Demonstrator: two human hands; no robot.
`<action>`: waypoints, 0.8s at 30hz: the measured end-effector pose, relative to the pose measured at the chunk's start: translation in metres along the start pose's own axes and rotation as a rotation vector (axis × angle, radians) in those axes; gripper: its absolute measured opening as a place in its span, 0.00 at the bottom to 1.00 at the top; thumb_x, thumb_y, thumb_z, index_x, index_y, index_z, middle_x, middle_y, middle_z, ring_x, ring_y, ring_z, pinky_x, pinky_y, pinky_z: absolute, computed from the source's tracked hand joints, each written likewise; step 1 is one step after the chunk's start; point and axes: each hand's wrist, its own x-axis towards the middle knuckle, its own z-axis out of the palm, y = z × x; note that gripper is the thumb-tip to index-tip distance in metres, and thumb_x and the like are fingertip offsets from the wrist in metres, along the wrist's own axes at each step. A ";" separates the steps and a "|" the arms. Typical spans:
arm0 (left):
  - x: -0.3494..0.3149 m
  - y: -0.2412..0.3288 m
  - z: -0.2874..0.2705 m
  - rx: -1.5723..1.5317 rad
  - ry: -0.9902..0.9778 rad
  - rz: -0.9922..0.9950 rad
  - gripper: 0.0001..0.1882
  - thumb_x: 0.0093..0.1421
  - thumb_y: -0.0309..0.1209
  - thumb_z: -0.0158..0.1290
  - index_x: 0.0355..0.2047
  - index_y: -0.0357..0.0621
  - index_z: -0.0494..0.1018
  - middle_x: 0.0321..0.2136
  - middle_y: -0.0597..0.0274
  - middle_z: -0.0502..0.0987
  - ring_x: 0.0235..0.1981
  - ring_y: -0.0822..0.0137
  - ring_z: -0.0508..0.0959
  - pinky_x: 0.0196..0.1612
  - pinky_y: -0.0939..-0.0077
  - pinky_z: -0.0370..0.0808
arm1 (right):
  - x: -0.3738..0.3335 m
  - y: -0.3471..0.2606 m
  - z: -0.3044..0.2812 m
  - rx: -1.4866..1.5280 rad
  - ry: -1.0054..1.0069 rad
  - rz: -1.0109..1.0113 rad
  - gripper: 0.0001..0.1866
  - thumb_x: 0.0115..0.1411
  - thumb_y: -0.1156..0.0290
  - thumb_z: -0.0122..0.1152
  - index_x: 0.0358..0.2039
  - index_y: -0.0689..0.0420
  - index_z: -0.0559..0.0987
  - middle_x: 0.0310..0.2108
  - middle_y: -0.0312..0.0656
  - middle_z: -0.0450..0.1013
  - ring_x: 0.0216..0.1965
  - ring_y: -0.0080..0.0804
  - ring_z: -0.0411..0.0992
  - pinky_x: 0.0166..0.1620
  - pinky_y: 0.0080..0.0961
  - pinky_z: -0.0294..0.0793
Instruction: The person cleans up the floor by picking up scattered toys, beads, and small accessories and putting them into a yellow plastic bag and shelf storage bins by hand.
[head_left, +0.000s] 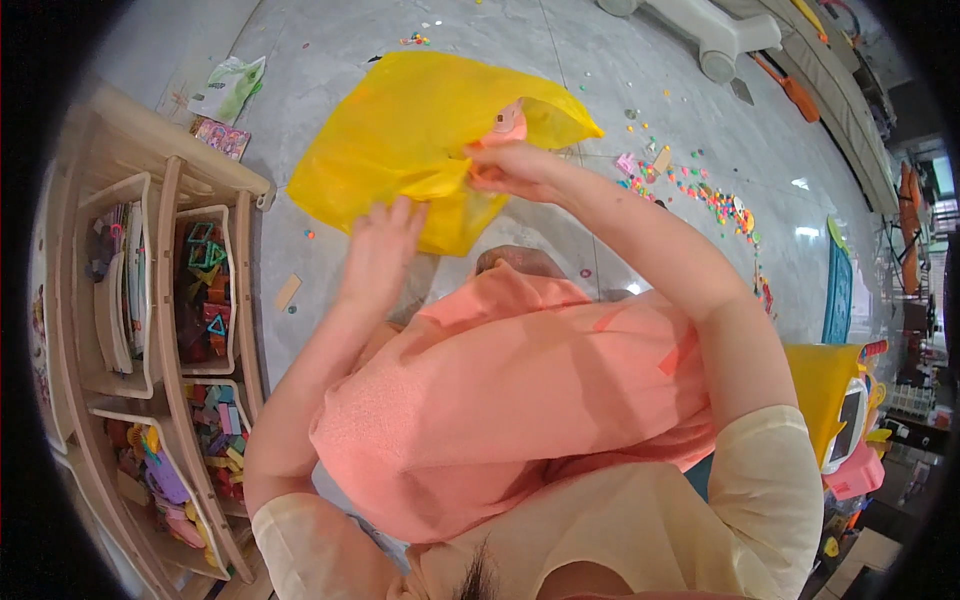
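A large yellow plastic bag (390,130) is spread out above the grey floor in front of me. My right hand (515,170) pinches the bag near its opening. At the bag's near edge, the fingers of my left hand (385,240) are curled onto the yellow plastic. A small pink thing (508,122) with a pale spot shows in the opening, just beyond my right fingers; its kind I cannot make out. Pink cloth (520,410) covers my lap, beneath both forearms.
A wooden shelf unit (175,290) with toy-filled bins stands at the left. Small colourful beads (725,205) lie scattered over the floor at the right. A green-and-white packet (228,90) lies at the far left, and a yellow box (815,390) stands at the near right.
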 end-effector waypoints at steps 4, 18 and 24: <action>-0.017 -0.034 -0.009 -0.053 -0.018 -0.086 0.21 0.50 0.32 0.59 0.47 0.47 0.75 0.37 0.60 0.73 0.38 0.58 0.75 0.38 0.64 0.74 | 0.020 -0.016 0.018 -0.110 -0.204 -0.329 0.23 0.67 0.61 0.55 0.61 0.46 0.68 0.58 0.35 0.67 0.58 0.35 0.67 0.59 0.45 0.70; 0.051 -0.199 -0.051 -0.085 0.334 -0.599 0.14 0.64 0.39 0.53 0.47 0.50 0.78 0.53 0.56 0.74 0.48 0.51 0.77 0.46 0.57 0.76 | 0.011 -0.090 -0.118 -2.226 0.582 -0.426 0.30 0.59 0.48 0.60 0.62 0.36 0.71 0.71 0.38 0.52 0.69 0.46 0.54 0.63 0.55 0.59; 0.041 -0.219 -0.050 -0.096 0.531 -0.781 0.15 0.63 0.41 0.53 0.47 0.51 0.79 0.56 0.58 0.71 0.47 0.52 0.78 0.46 0.59 0.76 | 0.042 -0.143 -0.095 -2.141 1.076 -1.063 0.18 0.65 0.60 0.52 0.52 0.54 0.75 0.51 0.43 0.69 0.50 0.37 0.68 0.48 0.38 0.69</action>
